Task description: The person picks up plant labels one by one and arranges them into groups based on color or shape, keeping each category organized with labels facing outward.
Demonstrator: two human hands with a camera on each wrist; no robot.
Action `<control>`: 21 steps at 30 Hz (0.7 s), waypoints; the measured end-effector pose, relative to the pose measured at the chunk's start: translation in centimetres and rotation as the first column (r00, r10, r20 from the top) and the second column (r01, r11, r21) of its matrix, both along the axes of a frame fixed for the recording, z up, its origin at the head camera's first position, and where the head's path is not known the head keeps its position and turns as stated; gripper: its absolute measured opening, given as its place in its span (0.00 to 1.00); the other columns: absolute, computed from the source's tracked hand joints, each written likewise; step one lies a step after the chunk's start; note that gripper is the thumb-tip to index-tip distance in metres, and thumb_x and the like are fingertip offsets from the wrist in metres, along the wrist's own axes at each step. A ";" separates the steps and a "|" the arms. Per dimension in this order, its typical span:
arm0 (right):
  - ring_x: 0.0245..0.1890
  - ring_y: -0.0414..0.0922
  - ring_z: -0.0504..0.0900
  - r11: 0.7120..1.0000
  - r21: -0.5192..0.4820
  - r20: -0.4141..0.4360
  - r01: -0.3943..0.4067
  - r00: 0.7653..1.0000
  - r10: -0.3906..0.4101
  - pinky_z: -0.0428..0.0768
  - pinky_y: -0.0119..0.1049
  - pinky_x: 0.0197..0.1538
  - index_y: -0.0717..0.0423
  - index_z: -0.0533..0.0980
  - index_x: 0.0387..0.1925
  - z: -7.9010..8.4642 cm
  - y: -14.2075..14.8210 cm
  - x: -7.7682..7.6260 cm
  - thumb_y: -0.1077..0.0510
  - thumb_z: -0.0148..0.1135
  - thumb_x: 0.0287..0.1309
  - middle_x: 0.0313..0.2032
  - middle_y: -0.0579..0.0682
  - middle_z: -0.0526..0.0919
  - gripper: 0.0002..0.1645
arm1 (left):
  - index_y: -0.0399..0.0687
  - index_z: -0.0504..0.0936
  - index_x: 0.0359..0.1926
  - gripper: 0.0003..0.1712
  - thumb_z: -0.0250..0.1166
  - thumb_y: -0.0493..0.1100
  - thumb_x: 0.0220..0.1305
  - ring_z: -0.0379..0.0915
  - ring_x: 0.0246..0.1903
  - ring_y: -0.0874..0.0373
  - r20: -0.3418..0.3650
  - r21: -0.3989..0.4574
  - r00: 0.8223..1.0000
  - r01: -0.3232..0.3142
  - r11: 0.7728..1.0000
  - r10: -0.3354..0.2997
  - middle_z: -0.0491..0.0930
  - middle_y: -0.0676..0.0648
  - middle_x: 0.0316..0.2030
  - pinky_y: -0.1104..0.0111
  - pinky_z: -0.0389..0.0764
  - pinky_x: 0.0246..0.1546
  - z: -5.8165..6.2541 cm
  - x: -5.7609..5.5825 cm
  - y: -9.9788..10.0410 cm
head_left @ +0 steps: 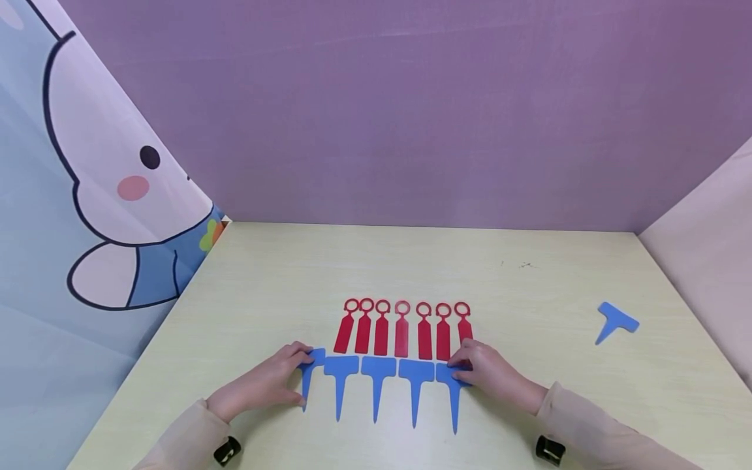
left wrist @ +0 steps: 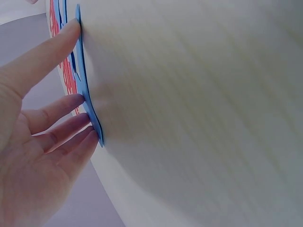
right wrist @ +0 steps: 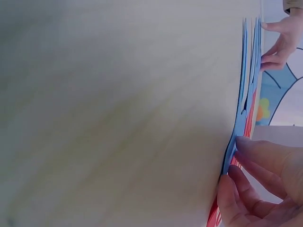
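Observation:
In the head view, several blue T-shaped plant labels lie side by side with their points toward the person. My left hand point(head_left: 271, 384) is at the leftmost blue plant label point(head_left: 309, 373). Its fingertips touch the label's wide head and the thumb is down by its pointed tip, fingers spread in the left wrist view. At the other end of the row, my right hand point(head_left: 490, 373) pinches the right end of the rightmost blue plant label point(head_left: 455, 399) with bent fingers. Between them lie more blue labels, such as a middle one point(head_left: 378, 369).
Just beyond the blue row lies a row of several red tags with ring tops point(head_left: 402, 333); the right hand overlaps the rightmost one. One more blue plant label point(head_left: 617, 321) lies apart at the right. A purple wall point(head_left: 411, 130) rises behind the pale wooden table point(head_left: 282, 261).

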State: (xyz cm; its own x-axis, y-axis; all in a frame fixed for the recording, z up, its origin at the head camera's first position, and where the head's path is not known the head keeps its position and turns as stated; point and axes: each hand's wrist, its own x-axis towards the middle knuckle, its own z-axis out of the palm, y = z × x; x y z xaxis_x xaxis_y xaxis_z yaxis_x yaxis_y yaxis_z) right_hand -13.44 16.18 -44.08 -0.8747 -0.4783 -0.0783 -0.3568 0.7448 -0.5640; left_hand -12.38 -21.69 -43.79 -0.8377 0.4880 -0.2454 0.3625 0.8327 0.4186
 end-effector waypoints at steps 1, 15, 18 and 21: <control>0.30 0.39 0.73 1.000 0.002 -0.004 -0.003 1.000 0.003 0.75 0.27 0.32 0.60 0.81 0.32 0.0 0.0 0.0 0.63 0.68 0.41 0.27 0.43 0.73 0.11 | 0.37 0.72 0.51 0.37 0.73 0.48 0.38 0.63 0.54 0.49 -0.001 0.001 1.000 0.002 1.000 -0.002 0.65 0.43 0.54 0.58 0.68 0.52 0.0 0.0 0.0; 0.28 0.36 0.72 0.995 -0.100 0.005 0.025 1.000 -0.024 0.75 0.24 0.32 0.57 0.81 0.34 0.1 0.5 0.3 0.63 0.66 0.44 0.26 0.40 0.73 0.11 | 0.37 0.72 0.51 0.37 0.73 0.48 0.39 0.63 0.53 0.50 0.000 0.003 1.000 0.006 1.000 -0.006 0.65 0.43 0.53 0.58 0.68 0.53 -0.2 -0.1 0.0; 0.27 0.35 0.72 0.991 -0.134 0.000 0.012 1.000 -0.012 0.76 0.24 0.31 0.58 0.80 0.34 0.2 0.8 0.2 0.64 0.65 0.44 0.26 0.41 0.74 0.11 | 0.37 0.72 0.50 0.37 0.73 0.49 0.38 0.63 0.54 0.50 -0.005 -0.002 1.000 0.000 1.000 0.000 0.65 0.43 0.54 0.58 0.68 0.53 -0.2 -0.1 0.0; 0.27 0.35 0.73 0.989 -0.147 -0.028 -0.009 1.000 0.005 0.76 0.24 0.32 0.58 0.80 0.34 0.2 1.1 0.1 0.65 0.65 0.45 0.27 0.41 0.76 0.10 | 0.37 0.72 0.50 0.37 0.73 0.49 0.38 0.63 0.53 0.50 -0.012 -0.006 1.000 -0.004 1.000 0.004 0.65 0.44 0.53 0.58 0.68 0.53 -0.3 -0.1 0.0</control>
